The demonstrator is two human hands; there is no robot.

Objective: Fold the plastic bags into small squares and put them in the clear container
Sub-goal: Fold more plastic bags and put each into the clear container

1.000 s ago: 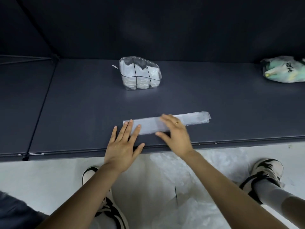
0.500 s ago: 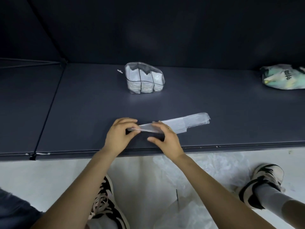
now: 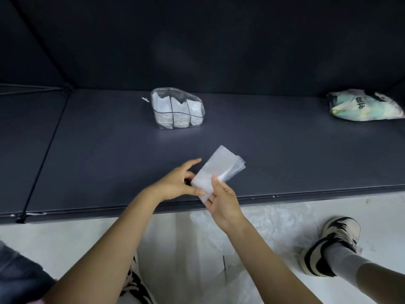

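Now, left hand [image 3: 175, 183] pinching near corner of folded plastic bag [image 3: 215, 172], index finger out; bag lifted between both hands above dark table [image 3: 98, 161]; right hand [image 3: 222, 202] gripping lower edge. Beyond, well apart: clear container [image 3: 177, 111].

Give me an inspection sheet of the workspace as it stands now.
Surface: dark mat, flat, seam at its left.
Job's things: folded bag held above the mat's near edge, still oblong; clear container farther back, its compartments holding white folded bags.
Clutter: a printed packet far right; a small white scrap left of the container.
Hands: left hand and right hand both grip the bag's near end.
Cables: nothing seen.
Surroundings: dark wall behind; pale floor with loose plastic sheeting and the person's shoes.
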